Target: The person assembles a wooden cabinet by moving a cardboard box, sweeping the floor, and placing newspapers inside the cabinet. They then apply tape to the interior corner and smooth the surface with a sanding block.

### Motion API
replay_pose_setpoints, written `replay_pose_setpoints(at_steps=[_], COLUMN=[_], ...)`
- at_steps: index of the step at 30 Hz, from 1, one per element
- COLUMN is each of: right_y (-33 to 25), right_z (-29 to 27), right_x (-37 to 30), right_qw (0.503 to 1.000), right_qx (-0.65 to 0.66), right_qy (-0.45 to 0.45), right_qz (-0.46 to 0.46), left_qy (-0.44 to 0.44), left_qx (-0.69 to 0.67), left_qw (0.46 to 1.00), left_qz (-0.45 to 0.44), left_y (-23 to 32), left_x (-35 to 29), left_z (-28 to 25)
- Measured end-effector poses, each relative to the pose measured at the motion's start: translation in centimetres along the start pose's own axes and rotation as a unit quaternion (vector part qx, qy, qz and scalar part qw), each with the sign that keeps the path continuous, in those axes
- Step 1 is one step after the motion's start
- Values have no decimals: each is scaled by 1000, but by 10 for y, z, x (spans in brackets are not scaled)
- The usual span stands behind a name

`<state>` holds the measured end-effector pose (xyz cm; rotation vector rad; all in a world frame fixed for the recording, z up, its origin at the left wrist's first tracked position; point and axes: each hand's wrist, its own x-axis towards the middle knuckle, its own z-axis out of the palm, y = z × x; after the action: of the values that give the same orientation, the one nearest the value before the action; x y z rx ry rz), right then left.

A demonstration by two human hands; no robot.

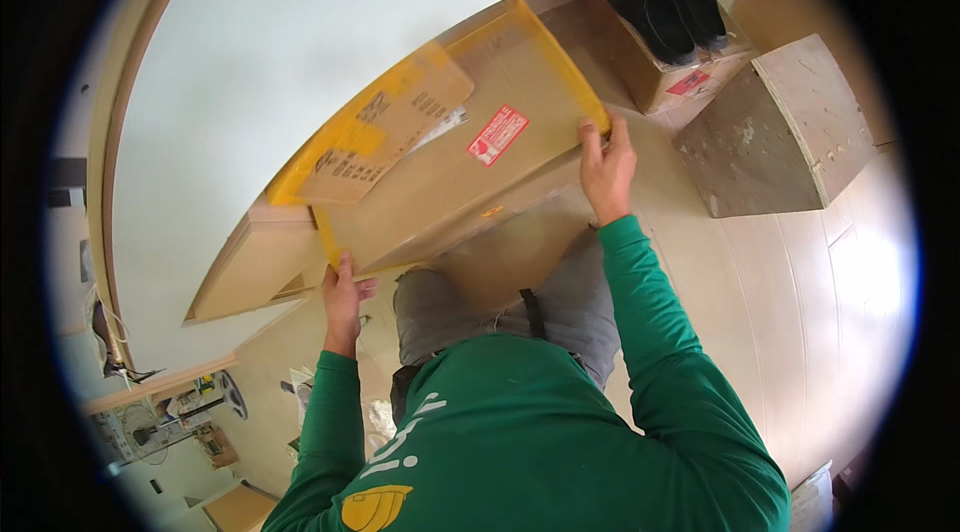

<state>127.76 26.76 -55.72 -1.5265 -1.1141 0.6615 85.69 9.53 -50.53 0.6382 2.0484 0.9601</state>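
A large flat cardboard box (420, 202) with yellow tape along its edges is tilted in front of me, above my knees. My right hand (607, 170) grips its right edge near the corner, fingers closed over the taped side. At the near left corner, my left hand (345, 310) pinches the edge, its lower fingers partly curled. A red and white sticker (498, 136) is on the box's face. Along the far left part lies a slightly blurred printed cardboard panel (395, 127); whether it is a flap or a separate piece, I cannot tell.
A white tabletop (290, 22) with a curved-looking edge overhangs the box's far side. Dark shoes (665, 12) rest on a taped carton (690, 72) at the far right, beside a worn wooden block-shaped box (780, 137). Tools and cables (165, 422) lie at lower left.
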Motion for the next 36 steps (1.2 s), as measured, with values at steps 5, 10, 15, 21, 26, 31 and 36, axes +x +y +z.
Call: replay_pose_setpoints(at_steps=[5, 10, 15, 21, 26, 31, 36], right_y=[13, 86, 49, -25, -84, -76, -86], right_z=[-46, -134, -170, -53, 44, 62, 59], right_x=[15, 80, 35, -85, -151, -154, -167], right_qw=[999, 995, 972, 895, 841, 832, 831], right_qx=[-12, -59, -221, -330, -329, -338, -330], right_qy=[50, 74, 38, -38, -108, -167, -239], right_qz=[16, -22, -64, -299, -416, -407, -379], left_qy=[-43, -130, -67, -54, -72, -76, -109], left_qx=[-15, 119, 162, 167, 89, 119, -11], left_qw=[998, 975, 943, 947, 961, 934, 942], left_qz=[34, 139, 281, 270, 253, 327, 316], left_y=[0, 37, 24, 20, 14, 15, -21], left_x=[-24, -61, -51, -42, -47, -54, -37], left_z=[32, 93, 122, 106, 109, 107, 103])
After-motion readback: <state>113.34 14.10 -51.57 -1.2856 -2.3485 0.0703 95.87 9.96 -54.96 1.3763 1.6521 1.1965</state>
